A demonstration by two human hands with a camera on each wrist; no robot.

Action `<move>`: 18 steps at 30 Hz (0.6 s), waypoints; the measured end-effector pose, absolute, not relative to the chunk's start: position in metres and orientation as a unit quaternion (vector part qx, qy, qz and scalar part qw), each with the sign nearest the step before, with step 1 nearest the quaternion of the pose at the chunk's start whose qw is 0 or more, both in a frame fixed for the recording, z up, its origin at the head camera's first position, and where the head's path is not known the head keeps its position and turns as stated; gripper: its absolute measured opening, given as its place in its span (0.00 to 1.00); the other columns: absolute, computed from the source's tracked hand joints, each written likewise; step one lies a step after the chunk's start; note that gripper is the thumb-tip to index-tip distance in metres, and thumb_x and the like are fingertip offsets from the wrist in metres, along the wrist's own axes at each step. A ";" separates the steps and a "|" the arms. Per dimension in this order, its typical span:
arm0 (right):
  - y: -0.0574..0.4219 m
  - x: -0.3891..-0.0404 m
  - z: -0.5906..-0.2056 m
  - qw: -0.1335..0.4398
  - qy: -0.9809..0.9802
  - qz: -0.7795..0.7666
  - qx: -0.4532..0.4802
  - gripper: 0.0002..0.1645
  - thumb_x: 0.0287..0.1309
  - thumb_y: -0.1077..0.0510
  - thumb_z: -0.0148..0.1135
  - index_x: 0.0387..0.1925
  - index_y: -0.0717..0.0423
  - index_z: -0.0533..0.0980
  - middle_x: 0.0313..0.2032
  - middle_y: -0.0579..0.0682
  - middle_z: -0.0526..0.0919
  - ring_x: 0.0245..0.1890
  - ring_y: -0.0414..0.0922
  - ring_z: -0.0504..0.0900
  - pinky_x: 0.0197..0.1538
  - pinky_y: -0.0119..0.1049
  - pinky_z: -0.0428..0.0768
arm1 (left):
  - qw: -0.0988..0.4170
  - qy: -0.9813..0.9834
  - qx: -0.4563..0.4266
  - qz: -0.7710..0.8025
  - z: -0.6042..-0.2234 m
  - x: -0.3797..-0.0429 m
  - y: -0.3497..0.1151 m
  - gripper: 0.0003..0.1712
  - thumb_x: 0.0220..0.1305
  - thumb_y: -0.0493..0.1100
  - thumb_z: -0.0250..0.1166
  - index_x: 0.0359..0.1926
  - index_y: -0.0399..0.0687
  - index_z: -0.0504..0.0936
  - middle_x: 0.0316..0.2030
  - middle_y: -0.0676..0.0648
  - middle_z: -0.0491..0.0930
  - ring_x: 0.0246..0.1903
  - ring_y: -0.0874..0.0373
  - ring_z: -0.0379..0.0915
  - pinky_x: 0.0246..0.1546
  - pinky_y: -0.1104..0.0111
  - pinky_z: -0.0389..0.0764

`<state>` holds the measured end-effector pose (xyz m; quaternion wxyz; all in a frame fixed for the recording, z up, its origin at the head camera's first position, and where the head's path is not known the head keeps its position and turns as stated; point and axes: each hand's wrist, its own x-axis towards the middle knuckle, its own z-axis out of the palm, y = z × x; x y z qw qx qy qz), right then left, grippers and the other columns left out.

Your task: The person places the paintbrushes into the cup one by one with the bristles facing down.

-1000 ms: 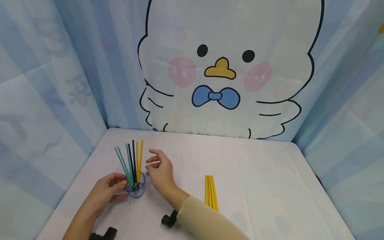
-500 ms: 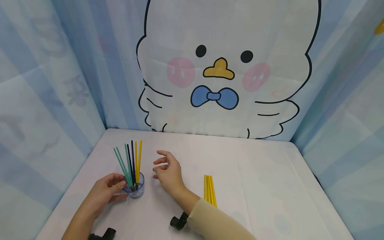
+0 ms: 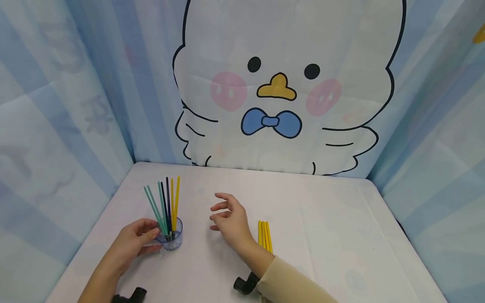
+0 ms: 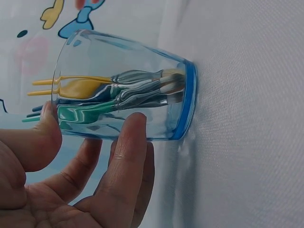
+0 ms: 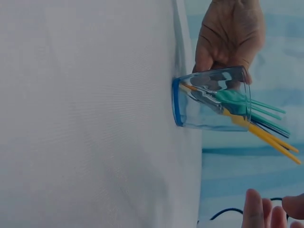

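A clear blue-tinted cup (image 3: 177, 242) stands upright on the left side of the table. In it lean several paintbrushes (image 4: 137, 85), bristles down, with teal, dark blue and yellow handles rising past the rim. My left hand (image 3: 138, 240) holds the cup from its left side, thumb at the rim and fingers along the wall. My right hand (image 3: 231, 221) is above the table to the right of the cup, fingers loosely bent, nothing in them. Behind the right forearm lie several thin yellow sticks (image 3: 264, 233) side by side, their near ends hidden by the arm.
A pale cloth covers the table (image 3: 341, 235). Blue and white curtains (image 3: 57, 105) close in the sides, and a cartoon bird backdrop (image 3: 280, 147) hangs at the back. Black mounts (image 3: 246, 284) sit at both wrists.
My right hand has moved right, away from the brushes and the cup, toward the yellow sticks. The left hand stays at the cup, and the brushes keep their places.
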<state>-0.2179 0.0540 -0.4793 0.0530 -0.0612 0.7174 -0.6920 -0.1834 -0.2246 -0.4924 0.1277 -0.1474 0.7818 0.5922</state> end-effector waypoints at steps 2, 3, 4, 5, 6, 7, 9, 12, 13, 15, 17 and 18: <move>0.061 -0.215 -0.479 0.055 0.722 -0.688 -0.059 0.36 0.65 0.72 0.65 0.70 0.42 0.76 0.50 0.59 0.84 0.48 0.66 0.88 0.40 0.41 0.96 | 0.128 0.781 -0.149 0.593 -0.492 -0.184 -0.224 0.22 0.82 0.39 0.60 0.68 0.30 0.72 0.57 0.34 0.79 0.53 0.50 0.83 0.47 0.60 0.95; 0.064 -0.214 -0.479 0.057 0.723 -0.687 -0.057 0.36 0.65 0.72 0.65 0.70 0.42 0.76 0.50 0.60 0.84 0.47 0.66 0.88 0.40 0.42 0.96 | 0.128 0.781 -0.148 0.593 -0.492 -0.184 -0.224 0.23 0.82 0.39 0.61 0.68 0.30 0.72 0.57 0.34 0.79 0.53 0.50 0.83 0.47 0.60 0.95; 0.067 -0.213 -0.479 0.057 0.724 -0.685 -0.054 0.36 0.65 0.72 0.65 0.70 0.42 0.76 0.50 0.61 0.84 0.47 0.66 0.88 0.40 0.42 0.96 | 0.127 0.781 -0.147 0.594 -0.493 -0.184 -0.224 0.23 0.82 0.39 0.61 0.68 0.30 0.72 0.57 0.34 0.79 0.52 0.51 0.83 0.47 0.60 0.95; 0.070 -0.212 -0.479 0.058 0.725 -0.684 -0.050 0.36 0.65 0.72 0.65 0.69 0.43 0.76 0.51 0.62 0.84 0.47 0.65 0.88 0.40 0.42 0.96 | 0.127 0.781 -0.146 0.594 -0.493 -0.183 -0.224 0.23 0.82 0.39 0.61 0.68 0.30 0.72 0.57 0.34 0.79 0.52 0.51 0.83 0.47 0.60 0.95; 0.073 -0.212 -0.480 0.059 0.726 -0.683 -0.046 0.36 0.65 0.73 0.65 0.69 0.43 0.76 0.51 0.63 0.84 0.46 0.64 0.88 0.40 0.43 0.96 | 0.126 0.780 -0.144 0.595 -0.493 -0.183 -0.225 0.23 0.82 0.39 0.61 0.68 0.30 0.72 0.57 0.34 0.80 0.51 0.52 0.83 0.47 0.60 0.95; 0.075 -0.211 -0.479 0.059 0.727 -0.683 -0.042 0.36 0.64 0.73 0.65 0.69 0.43 0.76 0.51 0.63 0.84 0.46 0.64 0.88 0.39 0.43 0.96 | 0.126 0.781 -0.142 0.596 -0.493 -0.182 -0.225 0.22 0.82 0.39 0.61 0.68 0.30 0.72 0.57 0.35 0.80 0.50 0.53 0.83 0.47 0.60 0.95; 0.080 -0.210 -0.479 0.059 0.731 -0.679 -0.037 0.36 0.64 0.73 0.65 0.69 0.43 0.76 0.50 0.63 0.84 0.45 0.64 0.89 0.39 0.44 0.96 | 0.124 0.781 -0.138 0.597 -0.493 -0.182 -0.225 0.22 0.82 0.39 0.61 0.68 0.30 0.72 0.56 0.35 0.80 0.49 0.55 0.83 0.47 0.60 0.95; 0.088 -0.208 -0.477 0.062 0.736 -0.674 -0.032 0.37 0.63 0.73 0.66 0.69 0.43 0.76 0.51 0.63 0.84 0.44 0.63 0.89 0.38 0.45 0.96 | 0.122 0.779 -0.136 0.600 -0.494 -0.181 -0.226 0.22 0.81 0.39 0.61 0.67 0.29 0.73 0.56 0.36 0.81 0.48 0.57 0.83 0.47 0.60 0.95; 0.091 -0.208 -0.477 0.065 0.737 -0.672 -0.031 0.37 0.63 0.73 0.66 0.69 0.44 0.76 0.51 0.64 0.84 0.44 0.63 0.89 0.38 0.45 0.96 | 0.122 0.779 -0.136 0.600 -0.494 -0.181 -0.226 0.22 0.81 0.39 0.61 0.67 0.29 0.73 0.56 0.36 0.81 0.48 0.57 0.83 0.47 0.60 0.95; 0.098 -0.206 -0.476 0.070 0.738 -0.671 -0.029 0.37 0.63 0.73 0.67 0.69 0.44 0.76 0.53 0.66 0.83 0.43 0.62 0.89 0.38 0.45 0.96 | 0.121 0.779 -0.136 0.601 -0.493 -0.181 -0.226 0.22 0.81 0.39 0.61 0.67 0.29 0.73 0.55 0.36 0.81 0.47 0.57 0.83 0.47 0.60 0.95; 0.105 -0.204 -0.476 0.075 0.740 -0.668 -0.027 0.37 0.63 0.72 0.68 0.70 0.44 0.76 0.54 0.67 0.82 0.43 0.59 0.89 0.38 0.46 0.96 | 0.120 0.778 -0.136 0.601 -0.493 -0.180 -0.226 0.22 0.81 0.39 0.61 0.67 0.29 0.73 0.55 0.36 0.81 0.47 0.57 0.83 0.47 0.60 0.95; 0.108 -0.203 -0.476 0.077 0.741 -0.667 -0.026 0.37 0.63 0.71 0.68 0.70 0.44 0.75 0.54 0.67 0.82 0.43 0.58 0.89 0.38 0.46 0.96 | 0.119 0.778 -0.136 0.602 -0.493 -0.180 -0.226 0.22 0.81 0.38 0.61 0.67 0.29 0.73 0.55 0.37 0.81 0.47 0.57 0.83 0.47 0.60 0.95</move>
